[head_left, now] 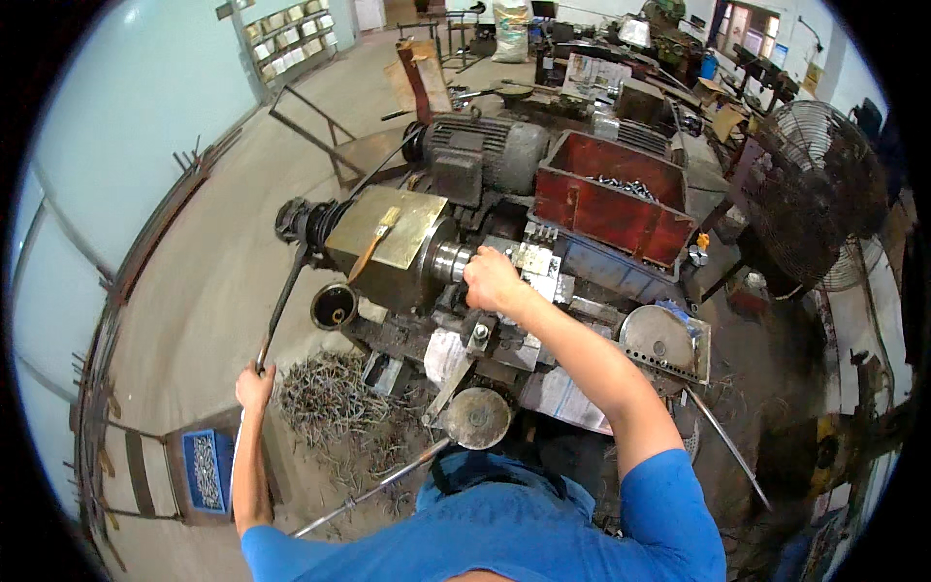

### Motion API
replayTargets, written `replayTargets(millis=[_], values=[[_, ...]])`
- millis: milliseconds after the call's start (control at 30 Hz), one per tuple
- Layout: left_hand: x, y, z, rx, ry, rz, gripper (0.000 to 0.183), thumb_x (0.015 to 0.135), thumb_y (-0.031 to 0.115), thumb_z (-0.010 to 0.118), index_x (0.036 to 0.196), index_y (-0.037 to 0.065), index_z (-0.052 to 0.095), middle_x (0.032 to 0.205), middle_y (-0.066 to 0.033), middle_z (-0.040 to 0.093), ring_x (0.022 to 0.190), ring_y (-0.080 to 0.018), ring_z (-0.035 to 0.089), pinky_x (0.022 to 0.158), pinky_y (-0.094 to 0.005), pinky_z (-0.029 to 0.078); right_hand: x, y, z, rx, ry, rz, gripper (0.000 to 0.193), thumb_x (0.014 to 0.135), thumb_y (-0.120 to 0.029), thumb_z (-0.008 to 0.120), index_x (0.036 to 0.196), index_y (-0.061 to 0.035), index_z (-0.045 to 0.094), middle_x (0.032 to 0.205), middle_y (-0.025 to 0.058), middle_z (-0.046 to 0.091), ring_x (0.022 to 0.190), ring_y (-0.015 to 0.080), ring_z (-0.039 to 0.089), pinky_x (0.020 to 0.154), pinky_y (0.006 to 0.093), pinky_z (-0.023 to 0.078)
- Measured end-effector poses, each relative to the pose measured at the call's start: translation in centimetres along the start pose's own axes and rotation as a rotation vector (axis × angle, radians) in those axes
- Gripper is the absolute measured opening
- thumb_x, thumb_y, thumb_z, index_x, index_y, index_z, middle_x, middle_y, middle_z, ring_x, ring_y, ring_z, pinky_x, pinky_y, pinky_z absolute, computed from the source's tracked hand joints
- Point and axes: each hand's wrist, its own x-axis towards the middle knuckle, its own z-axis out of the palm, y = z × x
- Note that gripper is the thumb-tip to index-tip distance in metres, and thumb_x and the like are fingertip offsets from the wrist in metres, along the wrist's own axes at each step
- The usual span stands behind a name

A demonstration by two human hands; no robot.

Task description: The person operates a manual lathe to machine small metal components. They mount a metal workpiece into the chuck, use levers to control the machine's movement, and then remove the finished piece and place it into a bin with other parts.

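Observation:
My left hand (pixel 255 386) is closed round the lower end of a long dark lever (pixel 281 308), which slopes up to the black pulley end of a lathe. My right hand (pixel 492 279) is at the lathe's shiny spindle nose (pixel 450 262), its fingers curled against the front of it. Whatever those fingers hold, if anything, is hidden by the hand. On the headstock's metal cover (pixel 349 231) lies a paintbrush (pixel 376 241) with a wooden handle. A white rag (pixel 446 358) hangs just below the spindle.
A red box (pixel 613 202) of small metal parts stands behind the lathe on a blue crate (pixel 611 267). Metal shavings (pixel 335 398) heap on the floor beside a blue tray (pixel 207 472) of parts. A large fan (pixel 819 184) stands at right, an electric motor (pixel 485 150) behind.

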Motion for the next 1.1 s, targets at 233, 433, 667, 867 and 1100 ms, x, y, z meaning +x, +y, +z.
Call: replayTargets(millis=[233, 433, 667, 867, 1100], values=[[-6.9, 8.1, -2.6, 0.001, 0.008, -0.028, 0.045, 0.072, 0.041, 0.066, 0.090, 0.000, 0.059, 0.078, -0.0234, 0.062, 0.078, -0.0426, 0.061, 0.070, -0.0487, 0.048, 0.1, -0.3, 0.4, 0.027, 0.009, 0.071, 0.017, 0.061, -0.017, 0.060, 0.068, -0.0038, 0.068, 0.076, 0.0147, 0.065, 0.087, 0.0299, 0.056, 0.083, 0.0353, 0.043], [-0.9, 4.5, -2.1, -0.293, -0.408, 0.243, 0.038, 0.072, 0.031, 0.068, 0.091, -0.001, 0.059, 0.074, -0.0200, 0.063, 0.070, -0.0345, 0.063, 0.064, -0.0426, 0.049, -1.5, -0.1, -0.8, -0.129, 0.078, 0.047, 0.022, 0.056, -0.023, 0.063, 0.064, -0.0019, 0.066, 0.080, 0.0126, 0.063, 0.085, 0.0286, 0.053, 0.079, 0.0340, 0.045], [0.3, 6.2, -0.3, -0.889, -0.616, 0.131, 0.021, 0.079, 0.011, 0.060, 0.090, -0.007, 0.059, 0.064, -0.0079, 0.060, 0.053, -0.0155, 0.061, 0.050, -0.0285, 0.053, -6.7, 10.6, -9.7, -0.147, 0.520, 0.255, 0.029, 0.056, -0.019, 0.063, 0.082, -0.0064, 0.068, 0.092, 0.0104, 0.061, 0.096, 0.0322, 0.050, 0.084, 0.0406, 0.045], [0.2, 3.6, 1.5, -1.008, -0.517, 0.136, 0.021, 0.083, 0.020, 0.063, 0.083, 0.000, 0.057, 0.064, -0.0041, 0.057, 0.053, -0.0124, 0.054, 0.049, -0.0273, 0.044, -16.1, 11.0, -15.2, -0.162, 0.725, 0.436, 0.049, 0.057, -0.013, 0.059, 0.105, -0.0062, 0.063, 0.125, 0.0155, 0.051, 0.108, 0.0324, 0.050, 0.092, 0.0390, 0.043], [1.4, -1.5, 4.5, -1.035, -0.557, -0.019, 0.030, 0.084, 0.024, 0.066, 0.097, -0.001, 0.058, 0.061, -0.0024, 0.050, 0.050, -0.0120, 0.048, 0.052, -0.0299, 0.046, -41.6, 6.6, -8.5, 0.085, 0.499, 1.036, 0.047, 0.059, -0.017, 0.062, 0.104, -0.0051, 0.064, 0.123, 0.0187, 0.053, 0.111, 0.0347, 0.053, 0.091, 0.0365, 0.044]])
